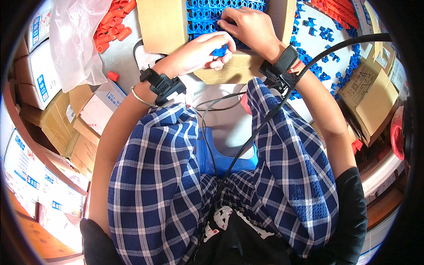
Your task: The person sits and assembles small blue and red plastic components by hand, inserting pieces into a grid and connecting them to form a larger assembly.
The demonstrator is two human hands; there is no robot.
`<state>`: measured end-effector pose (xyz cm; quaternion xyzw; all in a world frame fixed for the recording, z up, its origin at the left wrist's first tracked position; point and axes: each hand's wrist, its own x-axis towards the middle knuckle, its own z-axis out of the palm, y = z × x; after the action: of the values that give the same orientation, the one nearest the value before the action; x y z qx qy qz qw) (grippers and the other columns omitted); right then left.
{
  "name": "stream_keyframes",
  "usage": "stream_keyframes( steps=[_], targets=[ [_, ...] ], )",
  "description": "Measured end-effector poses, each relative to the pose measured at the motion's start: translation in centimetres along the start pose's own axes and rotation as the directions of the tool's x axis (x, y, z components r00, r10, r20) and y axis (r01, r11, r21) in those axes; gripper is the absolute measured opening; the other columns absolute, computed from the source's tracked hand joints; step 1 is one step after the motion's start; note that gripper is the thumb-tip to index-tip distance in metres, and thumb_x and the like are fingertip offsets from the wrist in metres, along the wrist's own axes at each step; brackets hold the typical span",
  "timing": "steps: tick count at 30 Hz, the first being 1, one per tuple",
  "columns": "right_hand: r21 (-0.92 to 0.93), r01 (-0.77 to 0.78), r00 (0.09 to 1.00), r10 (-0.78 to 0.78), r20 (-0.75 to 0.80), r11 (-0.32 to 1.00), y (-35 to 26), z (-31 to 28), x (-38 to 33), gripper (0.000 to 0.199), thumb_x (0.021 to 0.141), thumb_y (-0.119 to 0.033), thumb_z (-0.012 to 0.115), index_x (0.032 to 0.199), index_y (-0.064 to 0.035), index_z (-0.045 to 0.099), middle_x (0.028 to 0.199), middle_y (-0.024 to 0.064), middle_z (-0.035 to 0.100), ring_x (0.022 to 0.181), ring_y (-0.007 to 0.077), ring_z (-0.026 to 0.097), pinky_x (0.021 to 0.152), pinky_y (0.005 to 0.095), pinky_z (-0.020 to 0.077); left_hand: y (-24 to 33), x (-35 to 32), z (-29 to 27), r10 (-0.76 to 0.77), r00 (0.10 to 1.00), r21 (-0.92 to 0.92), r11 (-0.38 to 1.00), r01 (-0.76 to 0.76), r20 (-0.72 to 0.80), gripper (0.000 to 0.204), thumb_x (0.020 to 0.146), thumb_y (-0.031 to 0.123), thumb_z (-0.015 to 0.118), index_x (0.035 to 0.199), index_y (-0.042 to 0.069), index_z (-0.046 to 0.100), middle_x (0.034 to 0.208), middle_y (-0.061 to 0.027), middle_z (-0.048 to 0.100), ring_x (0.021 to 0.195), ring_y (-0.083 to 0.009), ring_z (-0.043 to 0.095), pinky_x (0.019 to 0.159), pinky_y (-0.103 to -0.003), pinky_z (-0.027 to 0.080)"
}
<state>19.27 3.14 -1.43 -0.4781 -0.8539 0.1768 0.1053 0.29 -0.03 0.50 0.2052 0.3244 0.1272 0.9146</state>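
Note:
Rows of blue plastic pipe clips (205,18) fill an open cardboard box (162,31) in front of my knees. My left hand (201,52) hovers over the box's near side, its fingers curled round a blue clip (219,51) that shows between thumb and fingers. Just right of it, my right hand (252,27) reaches down into the box with bent fingers at the rows. The fingertips meet the blue clips there, and whatever they pinch is hidden. Both wrists carry black strapped devices.
Loose blue clips (327,34) lie scattered on the right, with red strips (338,13) behind. Red tubes (115,28) and a clear plastic bag (75,44) are at the left. Cartons (370,90) stand on both sides. A black cable (327,52) crosses my right arm; a blue stool (229,163) shows beneath me.

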Motion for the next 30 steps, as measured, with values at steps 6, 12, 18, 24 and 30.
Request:
stream_keyframes(
  steps=[6,12,18,24,30],
  targets=[
    [-0.064,0.104,0.992,-0.108,-0.070,0.993,-0.11,0.17,-0.05,0.017,0.082,-0.026,0.064,0.076,-0.0106,0.061,0.073,0.0029,0.064,0.074,0.0213,0.063,0.062,0.0351,0.0532,0.06,-0.01,0.08,-0.011,1.000,0.008,1.000,0.011,-0.019,0.029,0.102,0.030,0.040,0.100,0.005,0.052,0.073,-0.0056,0.049,0.055,-0.0104,0.038,0.053,-0.022,0.034],
    [-0.069,0.104,0.993,-0.107,-0.047,0.992,-0.21,0.19,-0.08,0.014,0.081,-0.022,0.063,0.075,-0.0102,0.061,0.074,0.0009,0.064,0.077,0.0194,0.061,0.064,0.0332,0.0537,0.07,0.05,0.04,0.004,1.000,0.028,1.000,-0.003,-0.009,0.029,0.102,0.031,0.039,0.101,0.005,0.052,0.073,-0.0056,0.049,0.055,-0.0099,0.038,0.053,-0.022,0.034],
    [-0.063,0.171,0.981,-0.176,-0.084,0.983,-0.24,0.10,-0.12,0.013,0.082,-0.022,0.062,0.074,-0.0109,0.061,0.073,0.0009,0.064,0.075,0.0197,0.061,0.066,0.0321,0.0532,-0.17,0.18,-0.09,0.010,1.000,0.004,1.000,-0.010,0.010,0.029,0.102,0.030,0.039,0.101,0.004,0.052,0.071,-0.0057,0.049,0.053,-0.0100,0.038,0.053,-0.022,0.035],
    [-0.036,0.148,0.986,-0.150,-0.069,0.988,-0.04,0.29,-0.10,0.012,0.080,-0.022,0.063,0.075,-0.0110,0.062,0.074,0.0009,0.064,0.075,0.0198,0.061,0.068,0.0328,0.0515,-0.12,0.16,-0.12,0.020,1.000,0.034,0.999,-0.020,0.002,0.029,0.102,0.030,0.039,0.101,0.004,0.052,0.071,-0.0057,0.050,0.053,-0.0100,0.039,0.052,-0.022,0.035],
    [-0.033,0.157,0.984,-0.160,-0.085,0.987,0.09,0.49,-0.01,0.012,0.080,-0.022,0.063,0.076,-0.0110,0.062,0.075,0.0009,0.064,0.076,0.0198,0.061,0.070,0.0337,0.0503,-0.11,0.15,-0.06,0.017,1.000,0.011,1.000,-0.017,0.005,0.029,0.102,0.031,0.039,0.100,0.004,0.052,0.071,-0.0056,0.050,0.054,-0.0100,0.039,0.052,-0.022,0.035]
  ],
)
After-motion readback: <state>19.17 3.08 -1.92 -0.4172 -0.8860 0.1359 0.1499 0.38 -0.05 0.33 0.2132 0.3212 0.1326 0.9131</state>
